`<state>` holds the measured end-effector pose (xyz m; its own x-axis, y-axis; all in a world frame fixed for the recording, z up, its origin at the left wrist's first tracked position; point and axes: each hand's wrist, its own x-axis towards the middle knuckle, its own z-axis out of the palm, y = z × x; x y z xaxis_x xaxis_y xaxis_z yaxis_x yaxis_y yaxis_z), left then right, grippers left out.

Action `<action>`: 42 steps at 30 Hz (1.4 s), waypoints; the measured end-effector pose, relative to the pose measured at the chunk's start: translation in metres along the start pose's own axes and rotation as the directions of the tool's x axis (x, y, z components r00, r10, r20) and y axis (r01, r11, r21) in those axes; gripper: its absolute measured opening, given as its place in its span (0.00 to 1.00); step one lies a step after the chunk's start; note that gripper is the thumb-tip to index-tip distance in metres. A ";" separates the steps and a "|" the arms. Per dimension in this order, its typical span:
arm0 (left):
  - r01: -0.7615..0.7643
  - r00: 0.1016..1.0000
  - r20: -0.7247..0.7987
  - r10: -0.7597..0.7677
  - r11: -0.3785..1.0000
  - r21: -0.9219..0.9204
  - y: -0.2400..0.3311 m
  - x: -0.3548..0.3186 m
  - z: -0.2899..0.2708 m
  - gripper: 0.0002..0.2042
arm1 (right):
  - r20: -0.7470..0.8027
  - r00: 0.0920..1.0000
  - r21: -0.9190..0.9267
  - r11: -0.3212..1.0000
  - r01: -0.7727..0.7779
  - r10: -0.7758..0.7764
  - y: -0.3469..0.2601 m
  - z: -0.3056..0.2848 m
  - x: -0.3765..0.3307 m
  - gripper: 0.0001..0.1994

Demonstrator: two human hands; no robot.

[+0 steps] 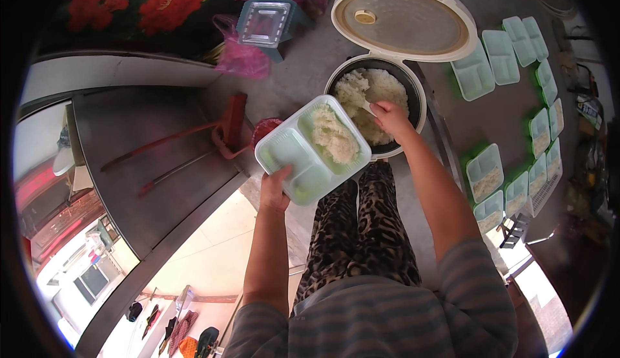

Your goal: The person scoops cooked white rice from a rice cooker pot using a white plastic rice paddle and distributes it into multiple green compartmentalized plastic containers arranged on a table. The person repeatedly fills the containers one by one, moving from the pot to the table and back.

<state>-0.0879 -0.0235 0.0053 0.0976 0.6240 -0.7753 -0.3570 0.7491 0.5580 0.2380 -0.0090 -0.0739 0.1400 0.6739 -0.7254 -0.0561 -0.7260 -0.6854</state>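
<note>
The left forearm (266, 258) reaches almost straight from the near side to the far, bare below a grey sleeve (258, 329), its wrist roughly in line with it. The left hand (276, 189) is in a supporting grip, its thumb (283, 174) pointing to the far right, with most of the other fingers hidden. The right forearm (434, 190), also bare, slants from the near right toward the far left. The right hand (390, 120) is farther out and to the right of the left one, back upward, fingers curled in a closed grip. The two hands are apart.
</note>
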 end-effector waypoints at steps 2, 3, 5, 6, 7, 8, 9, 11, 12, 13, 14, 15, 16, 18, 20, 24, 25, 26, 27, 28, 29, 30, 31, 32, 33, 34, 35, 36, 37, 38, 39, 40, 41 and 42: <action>0.008 1.000 0.013 -0.008 1.000 -0.003 0.002 0.000 -0.005 0.24 | -0.010 0.999 0.039 0.998 -0.043 0.043 -0.010 -0.007 -0.018 0.15; 0.017 1.000 0.014 -0.017 1.000 -0.007 0.003 0.000 -0.007 0.24 | -0.024 0.999 0.059 0.997 -0.040 0.041 -0.011 -0.009 -0.024 0.14; 0.020 1.000 0.020 -0.020 0.999 -0.024 0.003 -0.001 -0.007 0.24 | -0.054 0.998 0.097 0.995 -0.029 0.034 -0.011 -0.017 -0.036 0.13; 0.015 1.000 0.024 -0.014 0.999 -0.037 0.002 -0.001 -0.003 0.24 | -0.098 0.995 0.114 0.993 0.026 -0.015 -0.012 -0.019 -0.043 0.13; 0.010 1.000 0.028 -0.008 0.999 -0.050 0.002 0.000 0.001 0.23 | -0.142 0.988 0.129 0.988 0.082 -0.063 -0.013 -0.021 -0.051 0.12; 0.021 1.000 0.013 -0.020 0.999 -0.035 0.002 0.000 0.004 0.23 | -0.185 0.977 0.141 0.981 0.136 -0.109 -0.013 -0.024 -0.061 0.12; 0.033 0.999 -0.005 -0.033 0.999 -0.020 0.003 0.001 0.008 0.23 | -0.153 0.973 0.090 0.978 0.186 -0.171 -0.016 -0.031 -0.071 0.11; 0.047 0.999 -0.001 -0.047 0.999 -0.006 0.004 0.004 0.016 0.22 | -0.178 0.940 0.011 0.955 0.297 -0.290 -0.016 -0.033 -0.091 0.11; 0.048 0.999 0.020 -0.048 0.999 -0.006 0.004 0.006 0.021 0.22 | -0.188 0.918 -0.031 0.936 0.350 -0.350 -0.016 -0.033 -0.100 0.11; 0.050 0.998 0.041 -0.050 0.999 -0.006 0.003 0.008 0.024 0.22 | -0.226 0.839 -0.211 0.866 0.454 -0.495 -0.018 -0.030 -0.109 0.11; 0.067 0.996 0.066 -0.065 0.997 -0.030 0.001 0.010 0.027 0.22 | -0.235 0.739 -0.388 0.758 0.525 -0.632 -0.020 -0.023 -0.116 0.10; 0.082 0.993 0.089 -0.077 0.995 -0.052 -0.002 0.013 0.028 0.22 | -0.212 0.622 -0.550 0.618 0.562 -0.754 -0.023 -0.016 -0.123 0.10; 0.098 0.990 0.112 -0.089 0.993 -0.073 -0.004 0.014 0.030 0.22 | -0.195 0.598 -0.654 0.557 0.511 -0.778 -0.027 -0.010 -0.128 0.11; 0.121 0.984 0.140 -0.109 0.989 -0.082 -0.005 0.012 0.041 0.22 | -0.156 0.556 -0.825 0.417 0.381 -0.817 -0.034 0.003 -0.139 0.12; 0.132 0.979 0.170 -0.115 0.987 -0.092 -0.007 0.012 0.047 0.22 | -0.078 0.532 -0.903 0.287 0.321 -0.843 -0.039 0.009 -0.147 0.18; 0.124 0.978 0.182 -0.106 0.988 -0.093 -0.006 0.008 0.051 0.23 | -0.124 0.520 -0.845 0.365 0.391 -0.845 -0.046 0.009 -0.163 0.20; 0.121 0.980 0.171 -0.104 0.989 -0.088 -0.006 0.006 0.052 0.23 | -0.195 0.524 -0.781 0.455 0.428 -0.829 -0.050 0.006 -0.171 0.20; 0.110 0.979 0.182 -0.093 0.990 -0.085 -0.004 0.004 0.053 0.23 | -0.264 0.531 -0.705 0.536 0.464 -0.806 -0.056 0.002 -0.179 0.20; 0.099 0.978 0.193 -0.082 0.992 -0.081 -0.001 0.001 0.054 0.23 | -0.271 0.522 -0.634 0.558 0.535 -0.808 -0.058 -0.001 -0.182 0.19; 0.088 0.977 0.203 -0.070 0.993 -0.078 0.001 -0.002 0.056 0.23 | -0.179 0.517 -0.724 0.468 0.506 -0.837 -0.063 -0.004 -0.190 0.19; 0.097 0.974 0.214 -0.077 0.991 -0.088 0.004 -0.006 0.060 0.23 | -0.087 0.513 -0.803 0.365 0.472 -0.854 -0.069 -0.007 -0.203 0.19; 0.107 0.971 0.224 -0.083 0.989 -0.097 0.007 -0.012 0.066 0.23 | 0.006 0.514 -0.865 0.253 0.433 -0.858 -0.073 -0.008 -0.214 0.19; 0.118 0.968 0.234 -0.090 0.987 -0.106 0.010 -0.017 0.070 0.23 | 0.031 0.540 -0.899 0.213 0.383 -0.841 -0.066 -0.007 -0.218 0.20; 0.121 0.961 0.259 -0.092 0.988 -0.099 0.011 -0.020 0.074 0.23 | 0.026 0.539 -0.886 0.230 0.402 -0.842 -0.063 -0.008 -0.221 0.20; 0.125 0.954 0.284 -0.095 0.988 -0.091 0.012 -0.023 0.078 0.23 | 0.022 0.537 -0.873 0.246 0.420 -0.843 -0.062 -0.008 -0.225 0.20; 0.129 0.946 0.309 -0.098 0.988 -0.083 0.012 -0.027 0.082 0.23 | 0.017 0.536 -0.860 0.261 0.438 -0.844 -0.064 -0.010 -0.230 0.21; 0.133 0.949 0.295 -0.109 0.989 -0.063 0.014 -0.031 0.083 0.23 | -0.033 0.584 -0.809 0.365 0.461 -0.811 -0.073 -0.010 -0.237 0.19; 0.137 0.953 0.280 -0.119 0.990 -0.043 0.016 -0.036 0.085 0.24 | -0.102 0.602 -0.769 0.447 0.457 -0.792 -0.079 -0.012 -0.247 0.18; 0.141 0.955 0.265 -0.130 0.990 -0.024 0.018 -0.040 0.086 0.25 | -0.169 0.620 -0.722 0.525 0.452 -0.766 -0.083 -0.015 -0.259 0.17; 0.125 0.955 0.273 -0.117 0.992 -0.013 0.022 -0.046 0.089 0.24 | -0.233 0.636 -0.666 0.598 0.447 -0.736 -0.084 -0.018 -0.268 0.15; 0.109 0.954 0.280 -0.104 0.994 -0.003 0.028 -0.054 0.093 0.24 | -0.277 0.567 -0.591 0.603 0.535 -0.775 -0.083 -0.020 -0.276 0.14; 0.093 0.953 0.288 -0.091 0.996 0.006 0.032 -0.060 0.096 0.23 | -0.264 0.575 -0.592 0.600 0.538 -0.775 -0.081 -0.022 -0.283 0.14; 0.106 0.945 0.312 -0.103 0.994 0.005 0.034 -0.064 0.096 0.23 | -0.252 0.583 -0.595 0.599 0.536 -0.773 -0.078 -0.024 -0.291 0.14; 0.120 0.935 0.335 -0.115 0.993 0.004 0.035 -0.066 0.094 0.22 | -0.241 0.591 -0.598 0.597 0.534 -0.770 -0.077 -0.024 -0.297 0.14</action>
<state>-0.0190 -0.0175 0.1033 0.4437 0.5720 -0.6899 -0.3386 0.8197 0.4619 0.2249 -0.1563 0.1958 0.3641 0.9243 0.1147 0.6328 -0.1552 -0.7586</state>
